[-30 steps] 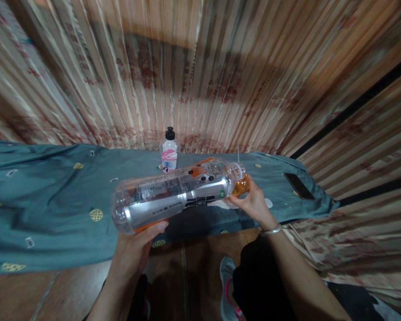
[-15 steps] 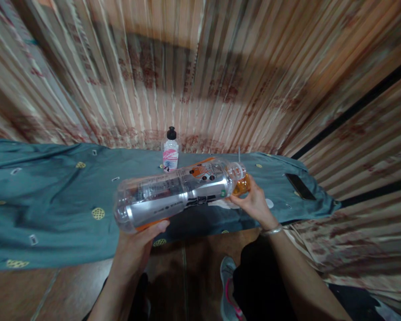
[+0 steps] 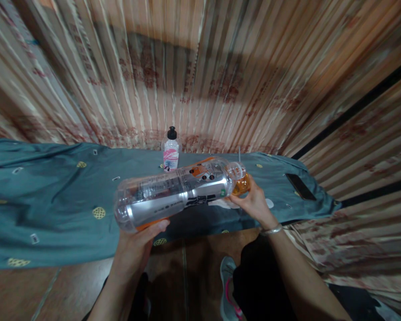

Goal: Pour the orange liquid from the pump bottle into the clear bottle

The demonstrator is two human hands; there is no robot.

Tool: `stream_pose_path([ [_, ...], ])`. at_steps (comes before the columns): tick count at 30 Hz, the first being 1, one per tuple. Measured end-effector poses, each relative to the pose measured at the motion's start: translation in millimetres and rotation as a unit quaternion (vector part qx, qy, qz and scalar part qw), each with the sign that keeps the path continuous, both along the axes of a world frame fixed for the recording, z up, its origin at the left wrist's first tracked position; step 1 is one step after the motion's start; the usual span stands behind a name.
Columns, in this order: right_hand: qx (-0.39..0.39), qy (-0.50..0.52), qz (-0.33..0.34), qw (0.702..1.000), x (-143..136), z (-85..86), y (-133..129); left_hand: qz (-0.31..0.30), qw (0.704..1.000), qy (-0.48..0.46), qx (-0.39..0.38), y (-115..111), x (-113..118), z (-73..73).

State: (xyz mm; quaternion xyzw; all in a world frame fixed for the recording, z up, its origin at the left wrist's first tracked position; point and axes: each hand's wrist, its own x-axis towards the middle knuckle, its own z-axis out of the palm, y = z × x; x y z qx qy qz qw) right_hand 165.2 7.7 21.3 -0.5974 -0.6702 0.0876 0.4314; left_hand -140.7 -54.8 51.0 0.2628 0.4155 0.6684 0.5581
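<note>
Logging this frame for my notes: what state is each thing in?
Large clear bottle: tipped sideways, cap off, held by left hand.
Orange container: at the bottle's mouth, in right hand.
Small bottle: upright, capped.
Phone: flat, screen dark.

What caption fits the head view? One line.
Left hand tips a clear bottle toward an orange cup in the right hand.

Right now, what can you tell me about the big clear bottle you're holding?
The big clear bottle is see-through plastic with a silver and orange label, seemingly empty. It lies nearly sideways above the teal cloth, neck tilted slightly up to the right. The left hand cups its base from below; the right hand holds an orange cap at its mouth.
</note>
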Motion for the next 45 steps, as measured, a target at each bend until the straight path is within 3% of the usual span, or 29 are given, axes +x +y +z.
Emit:
stream_pose_path([
  [17, -0.015, 0.013, -0.003, 1.0, -4.1, 7.0, -2.2, -0.005, 1.0, 0.02, 0.022, 0.2, -1.1, -6.9],
  [26, -0.022, 0.006, 0.0, 1.0, -3.1, 6.4, -1.5, -0.003, 0.999, 0.041, 0.015, -1.0, -1.2, -0.2],
  [45, -0.015, 0.008, 0.006, 1.0, -3.0, 5.4, -1.7, -0.001, 0.999, 0.015, 0.029, -1.5, -2.8, -12.5],
])
